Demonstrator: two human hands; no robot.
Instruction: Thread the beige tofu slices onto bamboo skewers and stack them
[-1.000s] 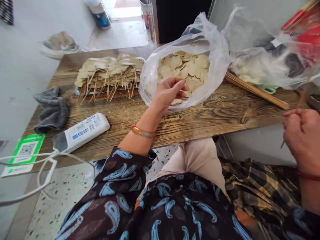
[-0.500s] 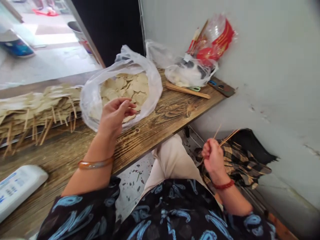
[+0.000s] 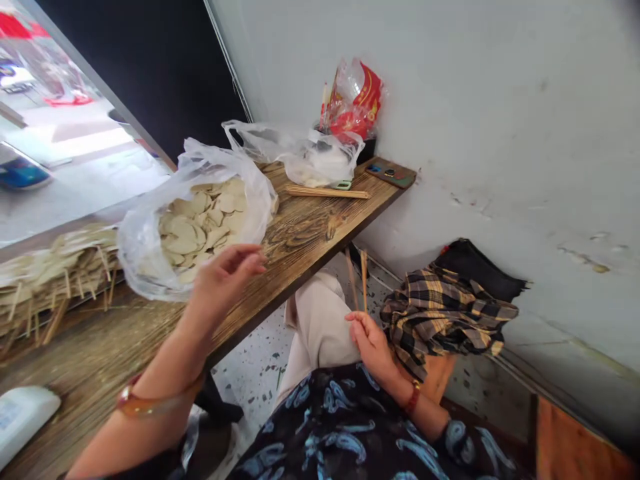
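Skewered slices (image 3: 65, 267) partly off-frame

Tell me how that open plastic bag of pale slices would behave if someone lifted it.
The plastic bag looks floppy, since its thin sides crumple. It would probably sag, with the pale slices piled inside. Some might spill, as its mouth gapes wide.

A red-printed clear plastic package (image 3: 357, 100) stands by the pale, chipped wall (image 3: 475, 100), behind a white plastic bag (image 3: 320, 160) on the wood-grain table (image 3: 310, 230). A pale green handle (image 3: 343, 185) pokes out beside that bag; near the table's corner lies a flat brown object (image 3: 393, 173). Below, a plaid cloth (image 3: 445, 310) and a black bag (image 3: 480, 270) lie together above speckled flooring (image 3: 260, 347). A white device (image 3: 25, 420) sits at far left.
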